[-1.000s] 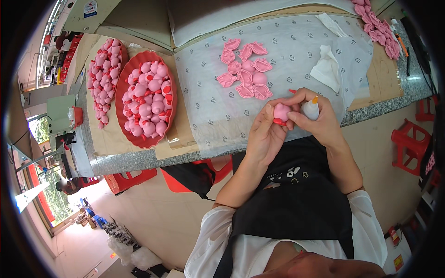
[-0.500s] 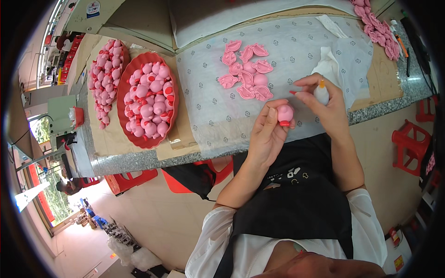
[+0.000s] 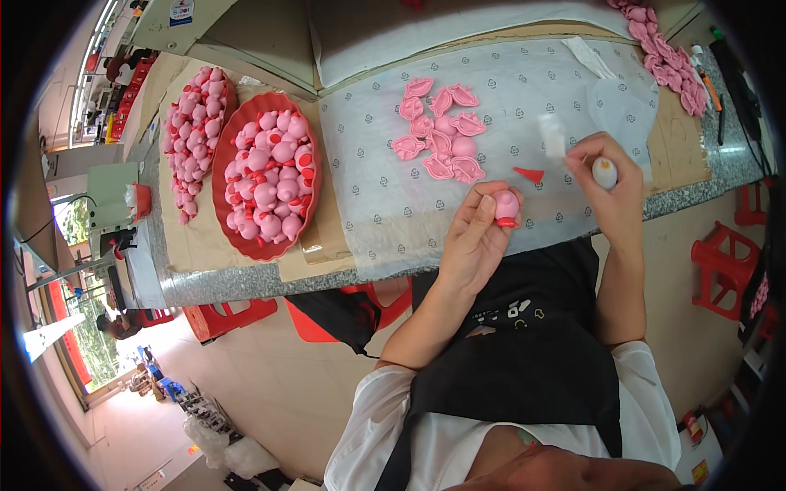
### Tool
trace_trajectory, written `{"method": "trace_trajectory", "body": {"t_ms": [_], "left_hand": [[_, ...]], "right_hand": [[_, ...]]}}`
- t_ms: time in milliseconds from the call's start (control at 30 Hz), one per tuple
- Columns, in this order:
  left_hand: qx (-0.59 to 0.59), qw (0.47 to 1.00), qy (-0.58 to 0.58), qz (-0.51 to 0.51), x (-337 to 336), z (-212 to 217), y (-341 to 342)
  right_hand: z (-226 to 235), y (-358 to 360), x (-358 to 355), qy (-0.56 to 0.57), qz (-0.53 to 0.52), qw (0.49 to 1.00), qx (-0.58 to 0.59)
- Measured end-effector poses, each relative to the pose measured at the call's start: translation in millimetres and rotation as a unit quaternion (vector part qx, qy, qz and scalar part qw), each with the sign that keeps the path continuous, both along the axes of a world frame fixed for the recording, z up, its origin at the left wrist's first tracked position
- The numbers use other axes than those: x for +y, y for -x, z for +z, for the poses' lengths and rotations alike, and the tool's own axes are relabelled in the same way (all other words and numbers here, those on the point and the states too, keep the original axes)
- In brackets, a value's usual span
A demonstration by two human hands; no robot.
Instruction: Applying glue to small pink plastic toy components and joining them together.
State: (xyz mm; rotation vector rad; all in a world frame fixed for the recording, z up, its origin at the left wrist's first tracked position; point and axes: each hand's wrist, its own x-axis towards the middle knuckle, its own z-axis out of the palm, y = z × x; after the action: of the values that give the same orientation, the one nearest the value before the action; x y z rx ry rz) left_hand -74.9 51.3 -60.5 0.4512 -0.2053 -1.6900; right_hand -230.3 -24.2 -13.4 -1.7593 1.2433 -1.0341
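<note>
My left hand (image 3: 477, 229) holds a small pink ball-shaped piece (image 3: 506, 204) with a red part at its lower end, just over the table's front edge. In my right hand (image 3: 610, 159) a white squeeze bottle with an orange tip (image 3: 605, 173) is tucked against the palm. A white tissue (image 3: 552, 135), smeared by motion, hangs at the right hand's thumb and fingertip. Between the two hands a pointed red piece (image 3: 528, 173) lies on the sheet. Beyond the left hand sit several pink moulded pieces (image 3: 440, 146) and two pink balls (image 3: 463, 146).
A red scalloped tray (image 3: 219, 209) full of pink and red pieces stands at the left, beside a second pile (image 3: 192, 135). More pink pieces (image 3: 667, 65) lie at the far right, near pens (image 3: 711, 90). A folded tissue (image 3: 589, 57) rests on the printed white sheet (image 3: 377, 188).
My right hand has let go of the red piece, which now lies on the sheet. It has moved right and picked up the white tissue. The left hand stays nearly still.
</note>
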Motion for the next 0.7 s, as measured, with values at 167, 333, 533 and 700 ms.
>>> {"method": "trace_trajectory", "body": {"t_ms": [167,333,533,700], "left_hand": [[-0.019,0.999,-0.033,0.038,2.5,2.2,5.9],[-0.071,0.997,-0.014,0.002,2.5,1.3,5.4],[-0.023,0.998,0.051,-0.02,0.0,-0.6,1.5],[-0.002,0.999,0.034,-0.023,-0.3,0.0,-1.4]], "right_hand": [[-8.1,-38.8,22.2,-0.055,0.116,0.982,-0.136],[-10.5,-39.5,19.7,-0.136,0.117,0.966,-0.184],[9.2,-15.2,-1.8,-0.045,-0.024,0.99,-0.13],[4.4,-12.5,-1.3,0.084,0.001,0.994,0.068]]}}
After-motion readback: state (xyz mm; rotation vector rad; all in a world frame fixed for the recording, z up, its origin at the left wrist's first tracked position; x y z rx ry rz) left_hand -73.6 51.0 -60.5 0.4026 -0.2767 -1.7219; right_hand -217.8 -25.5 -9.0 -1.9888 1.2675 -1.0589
